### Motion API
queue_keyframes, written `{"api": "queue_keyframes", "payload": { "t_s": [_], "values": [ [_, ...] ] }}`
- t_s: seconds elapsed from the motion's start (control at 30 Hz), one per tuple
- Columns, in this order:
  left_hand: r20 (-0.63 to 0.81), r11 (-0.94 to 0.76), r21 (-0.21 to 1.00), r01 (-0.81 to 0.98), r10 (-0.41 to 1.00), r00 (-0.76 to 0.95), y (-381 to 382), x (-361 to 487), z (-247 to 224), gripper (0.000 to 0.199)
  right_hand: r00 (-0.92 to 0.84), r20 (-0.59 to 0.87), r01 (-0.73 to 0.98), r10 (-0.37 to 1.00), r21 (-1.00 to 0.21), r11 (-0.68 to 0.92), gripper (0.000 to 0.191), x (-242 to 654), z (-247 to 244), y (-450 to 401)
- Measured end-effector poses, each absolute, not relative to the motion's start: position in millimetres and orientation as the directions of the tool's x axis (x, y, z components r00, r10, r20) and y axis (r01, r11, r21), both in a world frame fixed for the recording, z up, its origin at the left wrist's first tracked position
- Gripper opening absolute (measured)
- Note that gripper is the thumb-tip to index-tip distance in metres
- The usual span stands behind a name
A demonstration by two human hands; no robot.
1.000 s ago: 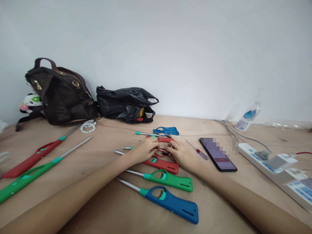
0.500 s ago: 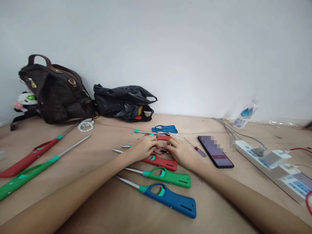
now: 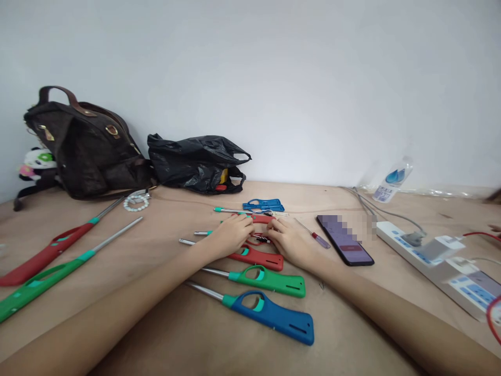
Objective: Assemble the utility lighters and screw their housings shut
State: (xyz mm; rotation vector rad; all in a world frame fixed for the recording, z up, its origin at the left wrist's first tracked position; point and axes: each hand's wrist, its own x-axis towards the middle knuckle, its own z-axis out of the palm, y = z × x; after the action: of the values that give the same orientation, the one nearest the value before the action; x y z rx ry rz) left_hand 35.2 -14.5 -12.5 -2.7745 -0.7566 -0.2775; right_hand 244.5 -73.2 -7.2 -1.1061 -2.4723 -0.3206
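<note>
My left hand (image 3: pixel 236 232) curls its fingers at the left part of a red gas lighter casing (image 3: pixel 263 220). Closed at the casing's right end is my right hand (image 3: pixel 288 239). Small inner parts with thin wires (image 3: pixel 260 238) show between my hands; my fingertips are partly hidden. Nearer to me lie another red lighter (image 3: pixel 260 257), a green lighter (image 3: pixel 276 281) and a blue lighter (image 3: pixel 279 318). Just beyond my hands are a lighter tube with a teal collar (image 3: pixel 229 210) and a blue casing (image 3: pixel 266 204). A screwdriver (image 3: pixel 321 240) lies beside my right hand.
A phone (image 3: pixel 344 243) and a white power strip (image 3: pixel 407 256) lie to the right, with a tilted bottle (image 3: pixel 393 180) behind. Against the wall sit a dark backpack (image 3: pixel 94 151) and a black plastic bag (image 3: pixel 195 162). Long red (image 3: pixel 58 250) and green (image 3: pixel 50 279) lighters lie left, near a bracelet (image 3: pixel 136 202).
My hands stay at the red casing with only small finger movements. The view has shifted slightly. At the far right edge, part of another hand now shows.
</note>
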Motion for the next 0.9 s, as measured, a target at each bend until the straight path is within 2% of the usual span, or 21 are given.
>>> {"api": "queue_keyframes", "payload": {
  "t_s": [0.1,0.27,0.4,0.47,0.57,0.77,0.9],
  "values": [
    [0.222,-0.824,-0.241,0.513,0.467,0.856,-13.1,36.7,-13.9,0.014,-0.568,0.476,0.761,0.672,-0.008,0.649,0.023,243.9,-8.7,-73.6],
    [0.219,-0.820,-0.234,0.522,0.479,0.850,-11.8,34.4,-15.6,0.013,-0.513,0.513,0.732,0.688,-0.158,0.663,0.023,246.1,-20.4,-66.4],
    [0.232,-0.845,-0.214,0.489,0.442,0.866,-12.5,32.3,-15.1,0.038,-0.440,0.550,0.678,0.709,-0.314,0.665,0.020,250.7,-31.0,-59.4],
    [0.227,-0.854,-0.200,0.480,0.436,0.871,-12.6,32.5,-14.4,0.046,-0.426,0.547,0.667,0.720,-0.348,0.659,0.018,252.8,-33.4,-57.7],
    [0.220,-0.852,-0.190,0.489,0.448,0.867,-12.5,33.8,-13.5,0.041,-0.448,0.552,0.665,0.703,-0.319,0.675,0.018,255.6,-33.1,-57.4],
    [0.202,-0.857,-0.183,0.481,0.446,0.872,-15.4,36.0,-10.9,0.032,-0.565,0.547,0.678,0.618,-0.119,0.725,0.020,261.8,-29.7,-59.8],
    [0.205,-0.854,-0.090,0.512,0.487,0.849,-16.0,35.6,-9.7,0.028,-0.577,0.566,0.679,0.589,-0.069,0.731,0.023,262.2,-29.5,-61.3]
  ]
}}
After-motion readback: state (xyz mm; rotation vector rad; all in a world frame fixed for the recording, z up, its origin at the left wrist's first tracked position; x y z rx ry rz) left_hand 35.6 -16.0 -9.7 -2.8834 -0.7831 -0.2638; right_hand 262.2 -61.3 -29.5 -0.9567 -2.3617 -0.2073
